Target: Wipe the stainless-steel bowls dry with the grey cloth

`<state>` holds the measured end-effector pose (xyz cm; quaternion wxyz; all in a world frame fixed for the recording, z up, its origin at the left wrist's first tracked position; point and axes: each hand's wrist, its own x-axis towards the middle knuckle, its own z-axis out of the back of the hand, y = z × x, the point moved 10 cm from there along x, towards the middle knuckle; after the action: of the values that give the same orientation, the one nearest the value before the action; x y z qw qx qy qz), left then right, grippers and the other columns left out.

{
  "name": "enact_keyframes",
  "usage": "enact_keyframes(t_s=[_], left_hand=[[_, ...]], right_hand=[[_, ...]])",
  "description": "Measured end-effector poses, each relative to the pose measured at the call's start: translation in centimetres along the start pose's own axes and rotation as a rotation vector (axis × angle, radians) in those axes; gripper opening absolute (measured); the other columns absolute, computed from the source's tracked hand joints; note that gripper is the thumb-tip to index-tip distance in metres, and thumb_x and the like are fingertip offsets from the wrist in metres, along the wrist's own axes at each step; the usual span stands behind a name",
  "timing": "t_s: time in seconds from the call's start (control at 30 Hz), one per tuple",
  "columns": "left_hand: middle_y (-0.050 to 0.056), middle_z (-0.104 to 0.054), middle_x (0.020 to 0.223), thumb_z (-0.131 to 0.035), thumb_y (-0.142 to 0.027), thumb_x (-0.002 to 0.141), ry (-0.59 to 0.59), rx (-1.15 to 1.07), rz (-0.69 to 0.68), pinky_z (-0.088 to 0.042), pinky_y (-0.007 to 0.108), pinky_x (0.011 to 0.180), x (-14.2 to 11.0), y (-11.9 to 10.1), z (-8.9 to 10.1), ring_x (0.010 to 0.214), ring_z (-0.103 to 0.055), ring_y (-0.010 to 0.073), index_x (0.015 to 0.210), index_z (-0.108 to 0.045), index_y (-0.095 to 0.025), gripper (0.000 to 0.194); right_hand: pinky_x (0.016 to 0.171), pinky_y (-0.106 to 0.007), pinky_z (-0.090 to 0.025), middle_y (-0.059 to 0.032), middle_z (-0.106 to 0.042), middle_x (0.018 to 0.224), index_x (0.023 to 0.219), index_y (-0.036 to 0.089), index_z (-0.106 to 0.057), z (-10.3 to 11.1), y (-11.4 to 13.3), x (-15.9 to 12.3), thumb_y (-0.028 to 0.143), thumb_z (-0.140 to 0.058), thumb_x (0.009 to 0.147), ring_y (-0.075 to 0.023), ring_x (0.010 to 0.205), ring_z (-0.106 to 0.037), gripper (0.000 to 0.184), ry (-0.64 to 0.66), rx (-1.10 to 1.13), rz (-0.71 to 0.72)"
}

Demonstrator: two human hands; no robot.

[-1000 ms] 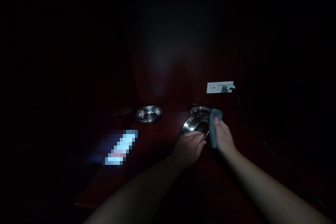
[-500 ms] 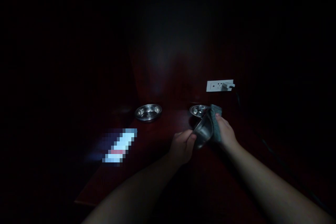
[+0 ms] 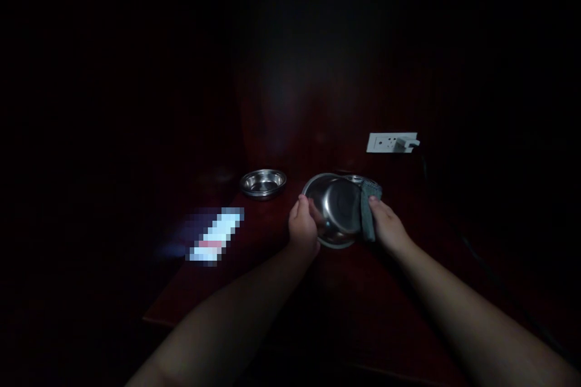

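Steel bowl (image 3: 333,211) held up to a cloth (image 3: 367,219)

Head view: the left hand's (image 3: 303,228) fingers grip the bowl's left rim, the underside turned toward the camera, probably to steady its wall against the cloth. The right hand's (image 3: 388,227) fingers pinch the folded cloth at the opposite edge, thumb on its near face, seemingly so that it presses flat on the metal. Just beyond the right fingers, a 2nd vessel (image 3: 363,179) shows partly hidden behind the bowl. Left of and beyond the left fingers, a steel dish (image 3: 262,195) stands on the worktop (image 3: 258,230), apparently kept clear of both hands.
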<state>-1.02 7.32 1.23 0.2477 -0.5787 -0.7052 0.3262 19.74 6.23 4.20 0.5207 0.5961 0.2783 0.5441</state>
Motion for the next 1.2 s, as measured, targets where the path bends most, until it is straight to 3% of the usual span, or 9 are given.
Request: enact_keyframes(t_s=[0.17, 0.3, 0.4, 0.5, 0.7, 0.83, 0.97, 1.13, 1.2], left_hand=[[0.002, -0.062, 0.069, -0.05, -0.038, 0.086, -0.092, -0.182, 0.206, -0.049, 0.026, 0.063, 1.1, 2.0, 0.9, 0.062, -0.061, 0.0131, 0.081, -0.06, -0.015, 0.025], [0.006, -0.068, 0.086, -0.042, -0.033, 0.09, -0.118, -0.293, 0.327, -0.052, 0.028, 0.073, 1.3, 3.2, 0.8, 0.076, -0.065, 0.0145, 0.085, -0.061, -0.015, 0.028], [0.007, -0.068, 0.089, -0.036, -0.034, 0.092, -0.08, -0.314, 0.383, -0.053, 0.03, 0.075, 1.4, 3.7, 0.2, 0.078, -0.065, 0.0153, 0.087, -0.062, -0.013, 0.034], [0.009, -0.068, 0.095, -0.031, -0.039, 0.093, 0.014, -0.317, 0.428, -0.053, 0.033, 0.078, 1.1, 4.0, -0.8, 0.083, -0.066, 0.0181, 0.09, -0.062, -0.013, 0.041], [0.011, -0.066, 0.109, -0.028, -0.041, 0.093, 0.106, -0.284, 0.383, -0.051, 0.035, 0.087, 0.2, 3.3, -2.1, 0.099, -0.063, 0.0205, 0.095, -0.063, -0.013, 0.044], [0.014, -0.064, 0.112, -0.028, -0.043, 0.092, 0.181, -0.258, 0.382, -0.049, 0.037, 0.09, -0.7, 3.3, -3.0, 0.101, -0.062, 0.0224, 0.102, -0.061, -0.011, 0.047], [0.018, -0.064, 0.109, -0.035, -0.048, 0.09, 0.175, -0.182, 0.347, -0.05, 0.04, 0.088, -1.1, 3.1, -3.0, 0.095, -0.064, 0.025, 0.106, -0.06, -0.007, 0.05], [0.018, -0.064, 0.11, -0.042, -0.055, 0.085, 0.21, -0.121, 0.325, -0.047, 0.041, 0.091, -1.7, 2.6, -3.5, 0.1, -0.062, 0.0265, 0.11, -0.059, -0.008, 0.056], [0.018, -0.064, 0.111, -0.047, -0.058, 0.081, 0.275, -0.112, 0.261, -0.045, 0.042, 0.093, -2.3, 1.9, -3.9, 0.103, -0.061, 0.0272, 0.111, -0.059, -0.009, 0.058]], right_hand=[[0.098, -0.036, -0.039, -0.0067, -0.064, 0.111, 0.112, 0.021, -0.058, -1.6, 0.2, -0.7, 0.06, -0.038, 0.084, -0.0226, 0.106, -0.058, 0.052, 0.098, -0.074, 0.043], [0.106, -0.043, -0.029, -0.0103, -0.049, 0.133, 0.134, 0.02, -0.039, -2.6, 1.2, -1.1, 0.057, -0.038, 0.085, -0.0248, 0.124, -0.044, 0.061, 0.189, -0.217, 0.18], [0.109, -0.046, -0.022, -0.0145, -0.029, 0.147, 0.144, 0.016, -0.017, -3.3, 1.6, -1.4, 0.054, -0.048, 0.081, -0.0268, 0.134, -0.029, 0.08, 0.241, -0.341, 0.279], [0.11, -0.048, -0.021, -0.018, -0.022, 0.149, 0.145, 0.014, -0.012, -3.7, 2.2, -1.7, 0.052, -0.054, 0.079, -0.0285, 0.136, -0.025, 0.087, 0.245, -0.449, 0.368], [0.109, -0.049, -0.023, -0.0161, -0.023, 0.149, 0.144, 0.018, -0.02, -4.0, 4.6, -2.6, 0.05, -0.06, 0.075, -0.0299, 0.137, -0.022, 0.087, 0.232, -0.568, 0.552], [0.107, -0.051, -0.027, -0.0147, -0.02, 0.15, 0.144, 0.02, -0.022, -4.7, 5.4, -3.2, 0.052, -0.062, 0.072, -0.0321, 0.137, -0.023, 0.088, 0.293, -0.635, 0.595], [0.107, -0.052, -0.027, -0.0143, -0.019, 0.151, 0.143, 0.02, -0.025, -5.6, 6.1, -3.9, 0.051, -0.064, 0.071, -0.0328, 0.137, -0.022, 0.088, 0.356, -0.686, 0.62], [0.108, -0.054, -0.027, -0.0141, -0.019, 0.151, 0.145, 0.02, -0.019, -5.7, 7.1, -4.5, 0.047, -0.065, 0.071, -0.0328, 0.137, -0.021, 0.092, 0.344, -0.668, 0.649], [0.108, -0.053, -0.026, -0.014, -0.02, 0.151, 0.145, 0.019, -0.018, -5.5, 7.5, -4.6, 0.047, -0.065, 0.07, -0.0321, 0.137, -0.021, 0.093, 0.315, -0.654, 0.658]])
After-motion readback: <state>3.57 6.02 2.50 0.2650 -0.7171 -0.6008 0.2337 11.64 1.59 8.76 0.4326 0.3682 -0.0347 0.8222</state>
